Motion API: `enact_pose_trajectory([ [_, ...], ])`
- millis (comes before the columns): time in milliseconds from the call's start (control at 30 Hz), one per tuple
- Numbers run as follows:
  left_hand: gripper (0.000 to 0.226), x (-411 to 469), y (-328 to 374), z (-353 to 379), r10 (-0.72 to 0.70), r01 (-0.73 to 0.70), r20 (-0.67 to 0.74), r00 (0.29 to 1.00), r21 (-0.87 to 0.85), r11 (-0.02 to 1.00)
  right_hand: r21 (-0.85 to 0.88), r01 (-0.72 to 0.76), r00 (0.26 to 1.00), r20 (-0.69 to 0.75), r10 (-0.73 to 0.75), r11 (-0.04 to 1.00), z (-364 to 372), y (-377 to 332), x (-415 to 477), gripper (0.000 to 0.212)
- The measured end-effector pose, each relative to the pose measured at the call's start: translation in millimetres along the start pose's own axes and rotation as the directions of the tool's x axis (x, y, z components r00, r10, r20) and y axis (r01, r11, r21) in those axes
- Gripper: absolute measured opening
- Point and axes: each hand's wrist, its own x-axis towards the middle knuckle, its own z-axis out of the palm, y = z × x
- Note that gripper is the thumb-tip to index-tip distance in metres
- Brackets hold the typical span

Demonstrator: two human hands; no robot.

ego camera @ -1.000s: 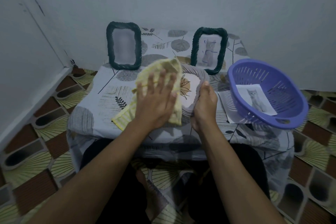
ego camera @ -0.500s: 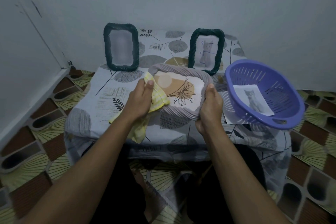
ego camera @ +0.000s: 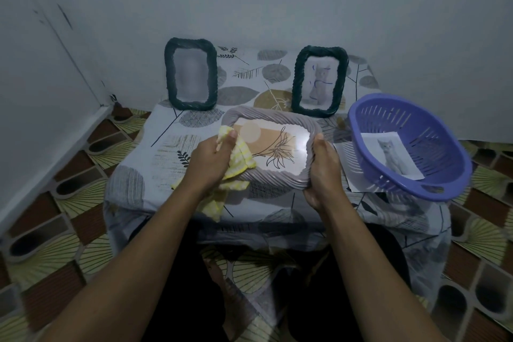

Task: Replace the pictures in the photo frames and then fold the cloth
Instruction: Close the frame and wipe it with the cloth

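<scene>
The table [ego camera: 172, 153] carries a leaf-print cover that hangs over its front and right edges. Its back edge meets the wall; tiled floor lies open to the left and right. The bare area of the cover is at front left, between the left hand and the left edge.

One purple basket [ego camera: 410, 144] overhangs the right edge, tilted toward the person, with one cat print [ego camera: 394, 154] inside and one more sheet [ego camera: 347, 164] under its rim.

There are three frames. The grey frame [ego camera: 270, 116] is at centre, tilted up toward the person, showing a plant picture. Two dark frames stand upright at the back: the left one [ego camera: 191, 74] blank, the right one [ego camera: 319, 81] with a cat picture.

One yellow cloth [ego camera: 238, 155] covers the grey frame's left edge and trails to the table's front edge.

The left hand [ego camera: 211, 161] has its fingers closed around the cloth. The right hand [ego camera: 322, 172] clasps the grey frame's right edge.
</scene>
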Motion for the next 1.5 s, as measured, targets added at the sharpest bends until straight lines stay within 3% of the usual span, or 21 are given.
enact_pose_trajectory([
  [233, 0.067, 0.9, 6.3, 7.7, -0.180, 0.184, -0.107, 0.978, 0.030, 0.982, -0.064, 0.029, 1.000, -0.003, -0.029, 0.998, 0.5, 2.1, -3.7, 0.037],
  [400, 0.053, -2.4, 8.2, 16.4, -0.051, 0.108, -0.212, 0.976, 0.262, 0.959, -0.111, 0.099, 0.995, 0.000, -0.100, 0.989, 5.4, 3.7, -7.1, 0.036],
  [467, 0.060, -4.4, 9.5, 19.0, 0.038, 0.024, -0.162, 0.986, 0.366, 0.930, -0.113, 0.126, 0.992, -0.003, -0.127, 0.986, 8.6, 5.2, -9.3, 0.036],
  [667, 0.081, -21.0, 14.7, 36.2, 0.114, -0.157, 0.115, 0.987, 0.510, 0.846, -0.086, 0.144, 0.989, -0.007, -0.145, 0.986, 21.6, 15.4, -10.8, 0.034],
  [800, 0.076, -31.4, 19.3, 41.6, 0.334, -0.459, 0.338, 0.880, 0.424, 0.781, -0.141, 0.128, 0.991, -0.019, -0.132, 0.982, 20.6, 17.6, -7.4, 0.039],
  [900, 0.063, -18.4, 15.1, 26.2, 0.395, -0.568, 0.451, 0.800, 0.361, 0.739, -0.131, 0.136, 0.990, -0.015, -0.139, 0.982, 17.0, 18.5, -6.6, 0.042],
  [1000, 0.057, 4.3, 12.9, 16.8, 0.316, -0.477, 0.389, 0.866, 0.449, 0.755, -0.119, 0.158, 0.987, 0.019, -0.157, 0.980, 20.9, 20.9, -12.1, 0.042],
  [1100, 0.065, 23.4, 11.7, 12.3, 0.192, -0.210, 0.088, 0.977, 0.514, 0.831, -0.097, 0.158, 0.987, 0.034, -0.156, 0.983, 24.5, 22.0, -18.7, 0.049],
  [1200, 0.076, 30.6, 16.6, 15.9, -0.029, 0.049, -0.061, 0.998, 0.370, 0.928, -0.087, 0.155, 0.987, 0.050, -0.151, 0.984, 24.7, 23.2, -19.7, 0.044],
  [1267, 0.078, 27.6, 25.9, 20.8, -0.060, 0.087, -0.082, 0.995, 0.375, 0.923, -0.083, 0.150, 0.988, 0.051, -0.146, 0.985, 24.8, 25.6, -17.5, 0.044],
  [1333, 0.076, 23.0, 33.9, 27.6, 0.006, 0.001, -0.017, 1.000, 0.424, 0.906, -0.110, 0.155, 0.988, 0.038, -0.152, 0.982, 27.8, 28.3, -16.3, 0.042],
  [1400, 0.075, 16.6, 39.1, 36.9, 0.135, -0.188, 0.145, 0.980, 0.467, 0.864, -0.121, 0.156, 0.988, 0.025, -0.154, 0.980, 29.3, 31.6, -14.2, 0.041],
  [1500, 0.069, 9.8, 40.6, 42.1, 0.352, -0.499, 0.369, 0.860, 0.466, 0.731, -0.080, 0.136, 0.991, 0.008, -0.136, 0.988, 26.0, 30.4, -11.9, 0.034],
])
